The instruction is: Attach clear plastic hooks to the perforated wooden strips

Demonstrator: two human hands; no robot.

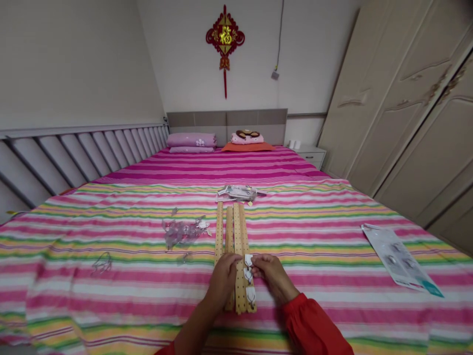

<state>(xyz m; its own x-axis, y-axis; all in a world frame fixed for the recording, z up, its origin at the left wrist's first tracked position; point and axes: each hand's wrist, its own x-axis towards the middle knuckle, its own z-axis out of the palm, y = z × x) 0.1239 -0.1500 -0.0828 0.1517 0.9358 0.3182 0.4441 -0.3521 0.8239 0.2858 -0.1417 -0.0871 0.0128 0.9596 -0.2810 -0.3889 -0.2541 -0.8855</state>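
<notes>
Several long tan perforated strips (234, 231) lie side by side on the striped bedspread (314, 222), running away from me. White adhesive hooks (250, 294) sit in a row on the near end of the right strip. My left hand (222, 279) rests curled on the strips and holds them down. My right hand (272, 274) pinches the farthest white hook (248, 260) against the strip. Both sleeves are red.
A pile of clear plastic wrappers (183, 230) lies left of the strips, and torn packaging (239, 193) lies past their far end. A printed package sheet (401, 261) is at the right. Pillows (191, 141) sit at the headboard, a wardrobe (406, 108) stands right.
</notes>
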